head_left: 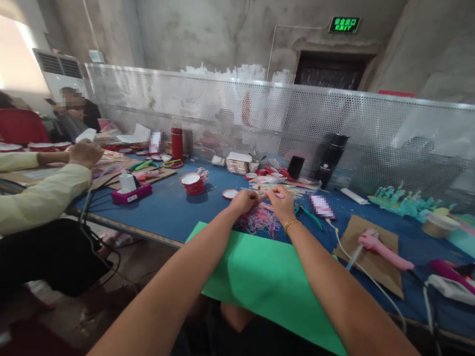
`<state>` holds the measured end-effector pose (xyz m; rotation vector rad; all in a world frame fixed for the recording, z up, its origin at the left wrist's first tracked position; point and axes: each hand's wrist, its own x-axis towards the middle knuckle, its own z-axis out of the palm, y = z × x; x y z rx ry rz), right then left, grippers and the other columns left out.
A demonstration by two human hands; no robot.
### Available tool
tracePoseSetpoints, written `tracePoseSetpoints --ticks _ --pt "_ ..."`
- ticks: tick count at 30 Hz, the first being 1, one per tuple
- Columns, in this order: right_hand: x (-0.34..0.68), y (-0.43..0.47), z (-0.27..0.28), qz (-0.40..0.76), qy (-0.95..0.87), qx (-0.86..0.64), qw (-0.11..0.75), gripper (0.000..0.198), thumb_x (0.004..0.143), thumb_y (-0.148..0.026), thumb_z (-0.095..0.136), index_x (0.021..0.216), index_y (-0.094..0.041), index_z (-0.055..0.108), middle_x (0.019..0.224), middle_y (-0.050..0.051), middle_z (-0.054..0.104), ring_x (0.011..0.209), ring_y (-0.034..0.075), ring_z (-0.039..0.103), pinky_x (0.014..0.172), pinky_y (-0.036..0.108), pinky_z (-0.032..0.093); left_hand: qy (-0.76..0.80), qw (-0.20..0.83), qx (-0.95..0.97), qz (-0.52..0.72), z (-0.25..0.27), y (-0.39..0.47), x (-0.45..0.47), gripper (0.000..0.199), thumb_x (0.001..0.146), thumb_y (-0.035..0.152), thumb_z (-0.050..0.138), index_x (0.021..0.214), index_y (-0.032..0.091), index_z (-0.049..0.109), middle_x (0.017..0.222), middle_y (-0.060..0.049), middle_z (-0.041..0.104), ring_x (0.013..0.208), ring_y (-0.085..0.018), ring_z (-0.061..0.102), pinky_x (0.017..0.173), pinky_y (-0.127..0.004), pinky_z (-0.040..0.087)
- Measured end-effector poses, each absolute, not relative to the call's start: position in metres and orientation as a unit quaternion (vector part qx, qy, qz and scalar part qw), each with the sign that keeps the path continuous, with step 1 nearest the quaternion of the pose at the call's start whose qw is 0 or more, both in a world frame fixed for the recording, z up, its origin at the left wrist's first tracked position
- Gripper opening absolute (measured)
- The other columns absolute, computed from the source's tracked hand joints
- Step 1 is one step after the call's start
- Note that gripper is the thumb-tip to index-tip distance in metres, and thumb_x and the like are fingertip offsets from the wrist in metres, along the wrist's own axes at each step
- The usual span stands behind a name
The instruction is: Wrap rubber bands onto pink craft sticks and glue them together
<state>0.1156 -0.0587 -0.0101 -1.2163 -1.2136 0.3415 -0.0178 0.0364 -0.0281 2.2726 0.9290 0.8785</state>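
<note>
1. Holding a slim pale-pink rod-like piece [279, 195] between narrowed fingers, the right hand [283, 205] meets the left hand [245, 201] just above a loose tangle of pink, blue and violet strands [259, 221]. The left fingers are curled inward; whether they grip anything is too small to tell.
2. The step in hand looks like close, two-handed detail work on this slim piece. By judgement, the next move calls for a light, steady pinch, with the loose strands kept from snagging.
3. The tangle lies on the blue-topped bench [155, 214], just beyond a smooth, bright-green rectangular sheet [262, 272] below the forearms. Teal-handled pliers or scissors [313, 216] lie right of the right hand.
4. Farther left stands a stack of round red-rimmed tins with white tops [194, 185]. To the right, a pink glue gun [384, 250] rests on a flat brown cardboard piece [377, 225].
5. A perforated silvery metal screen [218, 112] runs along the bench's back; behind it rises a bare grey concrete wall [222, 30] with a lit green exit sign [344, 24]. At left, a co-worker in pale-yellow sleeves [32, 210] holds something white.
</note>
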Motion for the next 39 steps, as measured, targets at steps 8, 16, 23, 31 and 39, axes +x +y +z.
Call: tracePoseSetpoints --ticks 8,16,23,31,39 --pt "0.117 -0.059 -0.011 0.145 -0.527 -0.531 0.648 0.019 0.073 -0.040 0.054 0.066 -0.023 0.057 0.067 0.000 0.066 0.067 0.018 0.062 0.061 0.029 0.052 0.346 0.267 0.841 0.320 -0.029 0.037 -0.019 0.025 0.072 0.033 0.056 0.073 0.014 0.072 0.071 -0.002 0.067 0.064 -0.013 0.052 0.059 -0.022 0.038" --pt "0.118 -0.059 -0.010 0.105 -0.533 -0.538 0.644 0.020 0.074 -0.039 0.053 0.063 -0.022 0.056 0.067 0.001 0.066 0.067 0.018 0.062 0.063 0.030 0.052 0.357 0.253 0.841 0.317 -0.027 0.035 -0.020 0.026 0.071 0.034 0.054 0.069 0.014 0.069 0.061 0.000 0.060 0.059 -0.012 0.046 0.055 -0.022 0.033" --pt "0.113 -0.058 -0.013 0.179 -0.532 -0.528 0.637 0.020 0.075 -0.042 0.051 0.070 -0.023 0.057 0.072 0.000 0.068 0.068 0.018 0.063 0.052 0.027 0.052 0.353 0.256 0.843 0.314 -0.030 0.038 -0.019 0.025 0.072 0.033 0.054 0.070 0.014 0.069 0.062 0.000 0.060 0.057 -0.011 0.045 0.057 -0.022 0.035" --pt "0.113 -0.064 -0.008 0.151 -0.523 -0.531 0.649 0.017 0.074 -0.038 0.053 0.065 -0.023 0.055 0.067 0.000 0.067 0.065 0.018 0.062 0.055 0.028 0.053 0.353 0.250 0.844 0.317 -0.029 0.037 -0.019 0.026 0.073 0.034 0.054 0.070 0.014 0.069 0.063 0.000 0.061 0.058 -0.011 0.046 0.058 -0.022 0.035" --pt "0.124 -0.056 -0.013 0.098 -0.528 -0.547 0.642 0.019 0.074 -0.038 0.052 0.064 -0.023 0.056 0.066 0.000 0.067 0.069 0.019 0.064 0.066 0.030 0.051 0.356 0.261 0.840 0.316 -0.031 0.039 -0.019 0.026 0.072 0.034 0.055 0.073 0.013 0.071 0.063 0.000 0.061 0.058 -0.011 0.046 0.055 -0.021 0.034"
